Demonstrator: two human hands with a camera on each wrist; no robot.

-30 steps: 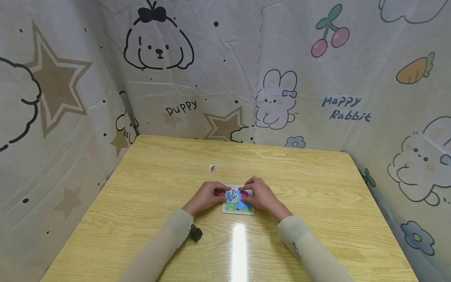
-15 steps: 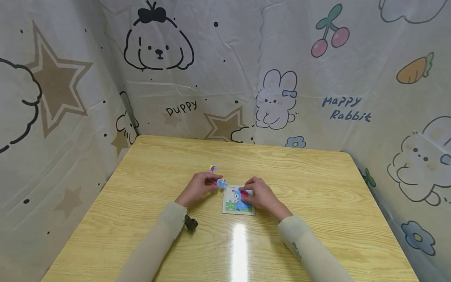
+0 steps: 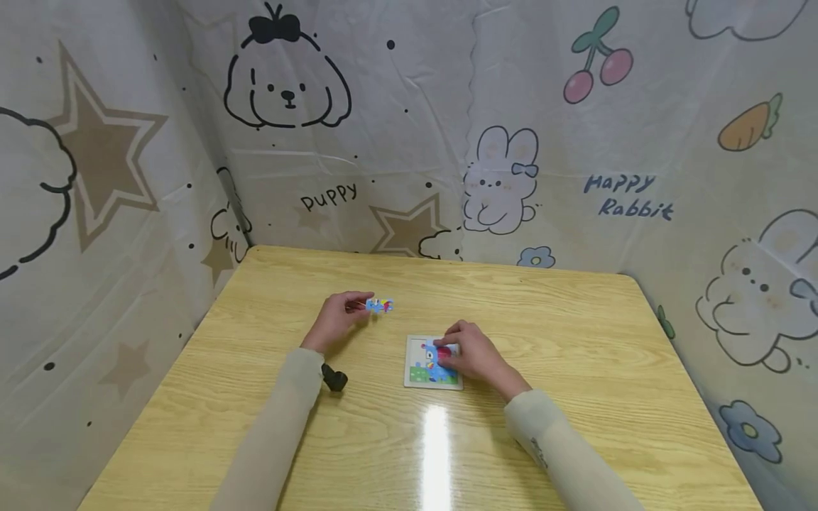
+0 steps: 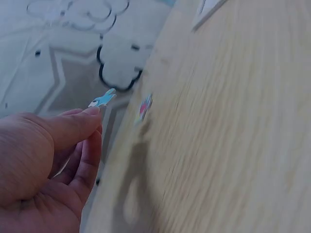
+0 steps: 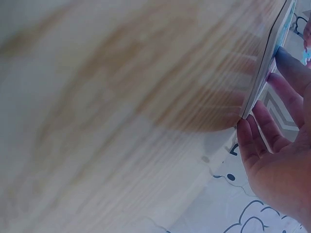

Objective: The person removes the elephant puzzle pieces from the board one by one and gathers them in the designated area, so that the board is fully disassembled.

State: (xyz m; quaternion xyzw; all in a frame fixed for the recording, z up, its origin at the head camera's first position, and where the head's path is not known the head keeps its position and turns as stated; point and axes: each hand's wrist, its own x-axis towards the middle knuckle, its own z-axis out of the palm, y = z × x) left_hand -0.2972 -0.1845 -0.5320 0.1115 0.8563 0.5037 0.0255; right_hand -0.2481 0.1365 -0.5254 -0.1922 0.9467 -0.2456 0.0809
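My left hand (image 3: pixel 332 323) pinches a blue jigsaw puzzle piece (image 4: pixel 103 99) between thumb and fingers. In the left wrist view it is raised above the table. Close by, a loose puzzle piece (image 4: pixel 144 108) with red and yellow on it lies on the wood; the two overlap in the head view. A small square puzzle board (image 3: pixel 407 380) with a pale frame lies nearer me, a blue animal picture with a red patch partly filling it. My right hand (image 3: pixel 473 353) rests on its right side, fingertips pressing the pieces and touching the frame. Bare backing shows at the board's upper left.
The light wooden table (image 3: pixel 562 326) ends in a back edge against a patterned cloth curtain (image 3: pixel 396 106), which also hangs along both sides. A black wrist camera (image 3: pixel 334 378) sits at my left cuff. Light glares off the table in front of the board.
My left hand has lifted the blue puzzle piece off the board's upper left and carried it left and away from me to the loose piece. The right hand stays in place.
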